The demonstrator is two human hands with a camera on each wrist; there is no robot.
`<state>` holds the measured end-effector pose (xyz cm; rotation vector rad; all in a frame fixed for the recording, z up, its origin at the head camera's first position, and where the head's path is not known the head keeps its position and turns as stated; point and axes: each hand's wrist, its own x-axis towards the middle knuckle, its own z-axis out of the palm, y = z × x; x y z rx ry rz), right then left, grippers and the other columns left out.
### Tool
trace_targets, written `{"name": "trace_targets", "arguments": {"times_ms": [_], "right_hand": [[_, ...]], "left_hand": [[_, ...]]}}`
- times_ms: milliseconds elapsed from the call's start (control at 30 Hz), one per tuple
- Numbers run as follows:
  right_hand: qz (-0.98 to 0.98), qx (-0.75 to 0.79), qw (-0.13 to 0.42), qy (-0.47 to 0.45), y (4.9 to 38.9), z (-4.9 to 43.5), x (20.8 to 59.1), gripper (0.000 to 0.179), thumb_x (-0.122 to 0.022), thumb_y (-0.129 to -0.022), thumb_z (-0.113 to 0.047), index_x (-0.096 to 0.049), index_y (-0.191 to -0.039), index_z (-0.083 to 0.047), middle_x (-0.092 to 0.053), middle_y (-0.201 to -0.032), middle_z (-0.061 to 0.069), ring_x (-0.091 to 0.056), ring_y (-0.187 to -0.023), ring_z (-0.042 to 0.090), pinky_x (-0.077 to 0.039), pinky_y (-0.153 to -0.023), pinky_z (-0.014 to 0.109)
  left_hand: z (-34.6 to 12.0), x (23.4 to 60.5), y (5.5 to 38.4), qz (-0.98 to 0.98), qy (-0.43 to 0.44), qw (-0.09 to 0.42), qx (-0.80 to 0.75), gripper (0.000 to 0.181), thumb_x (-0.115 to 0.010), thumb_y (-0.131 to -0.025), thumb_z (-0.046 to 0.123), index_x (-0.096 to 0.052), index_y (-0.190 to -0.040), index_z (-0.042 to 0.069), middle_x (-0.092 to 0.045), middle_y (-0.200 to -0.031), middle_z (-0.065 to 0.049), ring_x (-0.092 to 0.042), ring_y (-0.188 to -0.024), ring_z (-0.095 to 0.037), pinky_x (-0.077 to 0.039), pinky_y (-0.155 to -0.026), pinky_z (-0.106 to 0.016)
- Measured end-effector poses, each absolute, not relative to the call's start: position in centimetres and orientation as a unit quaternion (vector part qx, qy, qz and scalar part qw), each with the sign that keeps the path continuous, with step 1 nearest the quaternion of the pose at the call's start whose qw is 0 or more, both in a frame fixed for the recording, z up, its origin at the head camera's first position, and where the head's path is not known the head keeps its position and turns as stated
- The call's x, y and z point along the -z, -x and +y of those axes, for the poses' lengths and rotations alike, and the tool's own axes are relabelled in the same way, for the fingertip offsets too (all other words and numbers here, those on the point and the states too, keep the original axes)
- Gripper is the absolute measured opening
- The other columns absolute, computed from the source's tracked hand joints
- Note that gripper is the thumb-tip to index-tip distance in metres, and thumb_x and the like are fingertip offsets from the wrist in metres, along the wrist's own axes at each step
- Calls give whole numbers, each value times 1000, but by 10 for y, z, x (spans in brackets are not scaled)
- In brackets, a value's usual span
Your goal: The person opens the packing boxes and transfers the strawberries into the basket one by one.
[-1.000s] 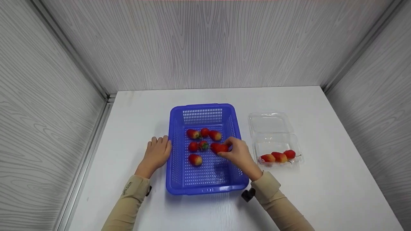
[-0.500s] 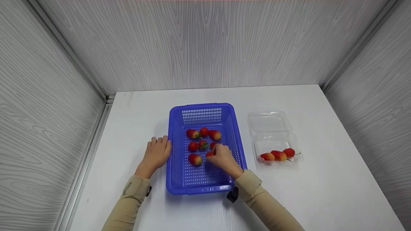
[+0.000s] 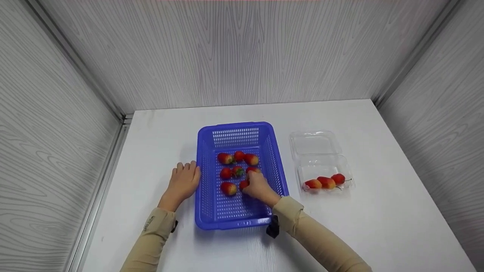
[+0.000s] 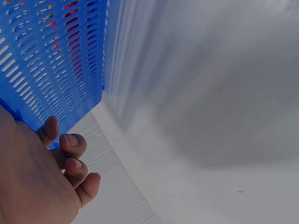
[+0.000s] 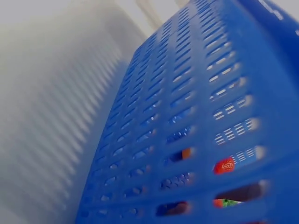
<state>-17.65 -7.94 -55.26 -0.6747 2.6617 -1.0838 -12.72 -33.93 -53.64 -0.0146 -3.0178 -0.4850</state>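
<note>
A blue slotted basket [image 3: 207,206] holds several red and red-yellow fruits, among them a leafy strawberry [image 3: 238,171] and a red-yellow fruit [image 3: 228,188]. Inside it, my right hand [image 3: 260,187] pinches a small red fruit [image 3: 243,184] between thumb and fingers, low over the mesh floor. Another red fruit [image 3: 252,170] shows just beyond those fingers. My left hand [image 3: 183,182] rests against the basket's left side, thumb side at the rim; the left wrist view shows its fingers [image 4: 74,144] loosely bent beside the slotted wall. The basket's wall hides most of the right hand in the right wrist view.
To the right of the basket lies a clear plastic clamshell box [image 3: 315,160] with its lid folded back, holding a red-yellow fruit [image 3: 326,182], another like it and a stemmed red fruit [image 3: 338,178]. White table [image 3: 382,211] surrounds both; grey wood-grain panels rise behind and at the sides.
My right hand has moved left and slightly nearer inside the basket with the small red fruit, exposing another red fruit behind it. My left hand stays at the rim.
</note>
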Motion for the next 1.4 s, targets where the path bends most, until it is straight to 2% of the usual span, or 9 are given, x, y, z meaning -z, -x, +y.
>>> {"name": "trace_targets", "arguments": {"times_ms": [67, 167, 233, 300, 467, 700, 900, 1133, 1400], "right_hand": [[897, 366, 95, 227, 176, -80, 554, 25, -76, -71, -1, -58, -87, 5, -54, -76, 10, -50, -69, 24, -46, -64, 40], [887, 390, 112, 219, 175, -81, 552, 38, -79, -78, -6, -60, -108, 6, -63, -99, 15, -58, -85, 27, -53, -78, 43], [876, 412, 128, 213, 175, -81, 551, 51, -80, -81, -9, -57, -125, 3, -62, -119, 16, -60, -99, 29, -52, -88, 47], [870, 422, 131, 219, 175, -81, 551, 52, -79, -82, -8, -56, -128, 2, -61, -123, 17, -60, -103, 31, -51, -90, 49], [881, 394, 109, 239, 174, -82, 551, 42, -80, -79, -3, -61, -115, 5, -62, -108, 19, -58, -90, 30, -52, -78, 44], [922, 307, 69, 227, 166, -82, 542, 40, -81, -79, -13, -59, -108, 5, -61, -99, 21, -63, -88, 36, -52, -77, 52], [929, 282, 52, 235, 162, -75, 535, 37, -80, -77, -14, -60, -103, 4, -62, -97, 19, -65, -85, 38, -53, -73, 51], [917, 311, 79, 237, 165, -59, 508, 22, -78, -80, -16, -63, -87, -1, -55, -73, 5, -52, -65, 20, -45, -58, 36], [877, 412, 87, 233, 171, -13, 461, 22, -77, -86, -21, -71, -97, -3, -69, -86, 6, -62, -77, 21, -54, -72, 37]], "left_hand": [[-339, 537, 127, -987, 4, 36, 158, 30, -31, -106, 24, -48, -104, 0, -52, -90, -17, -40, -84, -35, -33, -76, -48], [-339, 537, 128, -987, 2, 36, 156, 31, -30, -106, 25, -48, -104, 0, -52, -90, -17, -39, -84, -35, -32, -76, -48], [-340, 537, 128, -987, 3, 38, 156, 31, -30, -106, 25, -48, -103, 1, -52, -90, -17, -39, -84, -35, -33, -76, -48], [-340, 537, 128, -987, 3, 38, 155, 30, -30, -106, 25, -48, -103, 1, -52, -89, -16, -40, -84, -35, -33, -76, -48], [-339, 536, 125, -988, 1, 31, 153, 29, -30, -106, 24, -48, -102, 1, -51, -89, -16, -41, -85, -35, -34, -77, -49], [-339, 536, 126, -988, 3, 41, 151, 29, -32, -106, 24, -49, -103, 0, -52, -89, -17, -42, -85, -36, -34, -77, -50], [-340, 535, 126, -988, 6, 38, 153, 28, -32, -106, 24, -48, -102, 0, -50, -88, -17, -41, -84, -36, -34, -76, -49], [-340, 537, 128, -988, 5, 45, 150, 30, -33, -106, 24, -49, -104, -1, -53, -91, -20, -42, -84, -37, -34, -76, -50], [-341, 538, 127, -988, 9, 46, 147, 29, -32, -106, 23, -48, -105, 0, -52, -90, -19, -41, -83, -36, -34, -75, -49]]}}
